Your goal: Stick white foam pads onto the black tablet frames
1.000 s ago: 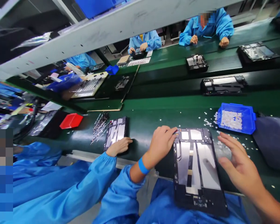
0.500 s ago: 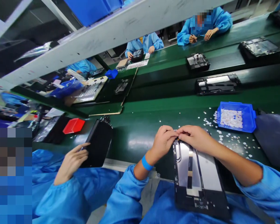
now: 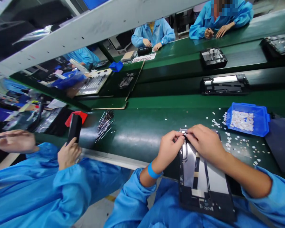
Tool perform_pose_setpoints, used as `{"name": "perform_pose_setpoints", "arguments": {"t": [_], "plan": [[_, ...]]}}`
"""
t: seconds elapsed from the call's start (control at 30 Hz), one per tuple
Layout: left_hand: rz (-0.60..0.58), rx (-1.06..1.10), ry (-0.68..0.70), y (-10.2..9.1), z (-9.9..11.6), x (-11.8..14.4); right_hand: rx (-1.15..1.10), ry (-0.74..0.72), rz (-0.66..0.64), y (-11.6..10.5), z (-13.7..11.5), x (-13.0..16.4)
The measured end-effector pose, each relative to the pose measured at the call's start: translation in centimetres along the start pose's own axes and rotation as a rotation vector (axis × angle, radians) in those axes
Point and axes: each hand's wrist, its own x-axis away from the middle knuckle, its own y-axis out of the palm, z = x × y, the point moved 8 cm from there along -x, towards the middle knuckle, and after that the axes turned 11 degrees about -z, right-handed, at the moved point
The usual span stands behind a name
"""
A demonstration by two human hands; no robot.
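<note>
An opened tablet with a silver inner plate and dark ribbon cables lies tilted, its near end over my lap and its far end on the green bench. At its far edge my left hand pinches with thumb and forefinger, a blue band round the wrist. Right beside it, my right hand is closed in a pinch too, its fingertips nearly meeting the left ones. Whatever small part lies between the fingertips is too small and covered to make out.
A blue bin of small white pieces stands at right, with loose white pieces scattered beside it. Left, a co-worker's hand holds a dark slab near a pile of thin rods and a red tray. Opened devices line the far channel.
My hands stay pinched at the tablet's far edge as the view shifts slightly. The co-worker at left has raised the dark slab and moved it left, uncovering the thin rods.
</note>
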Motion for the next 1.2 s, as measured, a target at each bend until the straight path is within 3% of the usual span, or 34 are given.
{"name": "perform_pose_setpoints", "arguments": {"t": [0.13, 0.4, 0.57, 0.73, 0.8, 0.93, 1.0, 1.07, 1.2], "plan": [[0.027, -0.225, 0.089, -0.3, 1.3, 0.6, 0.193, -0.140, -0.006, 0.5, -1.4, 0.8], [0.004, -0.676, 0.379, 0.5, 4.2, 1.9, 0.059, -0.249, -0.067, 0.1, -0.5, 0.2], [0.001, -0.689, 0.414, 1.0, 4.7, 1.7, 0.121, -0.265, 0.010, -0.4, -0.9, 0.2], [-0.099, -0.275, 0.177, 0.7, 2.5, 0.1, 0.240, -0.107, 0.064, -1.7, 0.4, 0.4], [-0.129, -0.065, 0.061, 0.6, 1.1, -0.4, 0.294, 0.028, 0.097, -3.9, 2.9, 1.1], [-0.140, 0.250, -0.051, 0.6, -0.7, -0.9, 0.577, 0.547, 0.050, -9.7, 11.0, 3.6], [-0.127, 0.302, -0.080, 0.6, -1.2, -1.0, 0.618, 0.599, 0.037, -11.0, 12.0, 4.2], [-0.111, 0.311, -0.095, 0.4, -1.4, -1.0, 0.490, 0.413, 0.036, -9.7, 9.7, 3.6], [-0.085, 0.289, -0.090, 0.2, -1.5, -0.8, 0.189, -0.017, -0.058, -3.0, 1.5, 1.4]]}}
